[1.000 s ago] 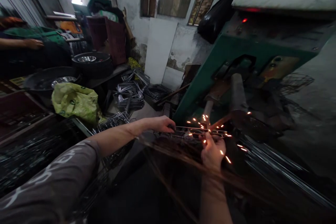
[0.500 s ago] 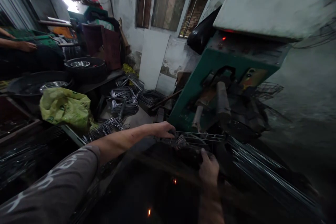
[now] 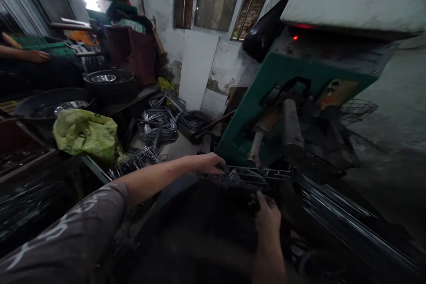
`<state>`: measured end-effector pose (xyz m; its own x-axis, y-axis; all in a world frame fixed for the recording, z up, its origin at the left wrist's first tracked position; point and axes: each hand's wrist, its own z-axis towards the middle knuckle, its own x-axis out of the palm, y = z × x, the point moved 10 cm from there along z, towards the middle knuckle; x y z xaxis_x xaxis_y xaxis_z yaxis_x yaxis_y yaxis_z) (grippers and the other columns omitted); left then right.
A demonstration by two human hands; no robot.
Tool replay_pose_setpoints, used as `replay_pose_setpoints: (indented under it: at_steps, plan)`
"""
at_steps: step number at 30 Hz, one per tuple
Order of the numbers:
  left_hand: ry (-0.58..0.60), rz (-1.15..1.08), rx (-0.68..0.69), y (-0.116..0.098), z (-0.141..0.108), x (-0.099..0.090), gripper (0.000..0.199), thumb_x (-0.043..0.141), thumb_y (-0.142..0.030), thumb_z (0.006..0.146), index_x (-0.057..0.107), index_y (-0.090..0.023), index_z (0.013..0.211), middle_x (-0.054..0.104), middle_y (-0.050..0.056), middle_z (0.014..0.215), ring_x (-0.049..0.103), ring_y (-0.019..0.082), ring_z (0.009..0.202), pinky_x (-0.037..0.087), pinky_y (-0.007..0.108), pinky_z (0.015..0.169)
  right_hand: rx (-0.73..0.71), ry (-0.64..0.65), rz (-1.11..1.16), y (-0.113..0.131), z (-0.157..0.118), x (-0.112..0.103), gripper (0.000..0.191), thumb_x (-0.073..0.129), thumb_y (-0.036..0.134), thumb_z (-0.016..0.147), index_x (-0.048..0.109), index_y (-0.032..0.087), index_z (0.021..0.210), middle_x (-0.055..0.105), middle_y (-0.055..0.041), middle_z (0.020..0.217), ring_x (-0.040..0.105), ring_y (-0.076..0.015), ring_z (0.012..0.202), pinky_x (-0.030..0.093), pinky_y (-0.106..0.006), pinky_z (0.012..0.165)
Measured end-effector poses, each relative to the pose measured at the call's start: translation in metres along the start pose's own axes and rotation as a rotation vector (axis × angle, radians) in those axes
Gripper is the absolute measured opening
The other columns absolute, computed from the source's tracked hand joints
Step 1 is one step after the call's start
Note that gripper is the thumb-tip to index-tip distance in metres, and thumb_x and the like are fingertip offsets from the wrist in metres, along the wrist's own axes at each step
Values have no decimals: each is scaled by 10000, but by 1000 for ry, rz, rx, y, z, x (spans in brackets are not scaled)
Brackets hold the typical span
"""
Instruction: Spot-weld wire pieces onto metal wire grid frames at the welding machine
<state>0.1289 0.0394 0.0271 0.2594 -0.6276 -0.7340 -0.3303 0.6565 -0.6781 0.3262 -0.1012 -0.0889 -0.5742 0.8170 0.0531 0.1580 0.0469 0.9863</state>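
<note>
My left hand reaches in front of the green machine, its fingers curled at the near end of a thin wire frame. The frame runs to the right, below the machine's two blunt metal arms. My right hand is lower and nearer to me, thumb and fingers bent together. What it holds, if anything, is lost in the dark. Dark cloth covers my lap below both hands.
The green machine stands at the right, a red light glowing on it. Long metal rods lie at lower right. Bent wire frames are piled on the floor, beside a yellow-green bag. A co-worker's hand shows at far left.
Two small orange glowing spots over my lap are gone. The view has shifted slightly, so the machine sits farther right and larger. Both hands keep nearly the same pose.
</note>
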Motion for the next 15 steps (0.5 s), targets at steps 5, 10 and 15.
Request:
replay_pose_setpoints:
  at_steps: [5,10,15]
  plan:
    - [3,-43,-7,3,2,0,187,582,-247,806,675,-142,929,641,-17,743,533,69,647,374,143,584,-4,-12,-56,4,-3,-2,514,766,535,476,577,151,759,638,-30,665,579,-162,585,472,-263,508]
    - [7,-45,16,2,3,0,180,594,-234,802,681,-130,922,648,-16,751,524,62,646,380,138,612,16,-10,-128,6,-7,3,560,719,611,468,555,156,750,630,-45,655,553,-164,555,454,-288,512]
    - [37,-77,-26,8,6,3,226,577,-247,817,672,-132,987,667,-8,754,540,63,607,397,148,593,-108,17,-444,42,-40,-16,499,629,633,555,593,195,790,668,-63,749,599,-215,685,470,-334,636]
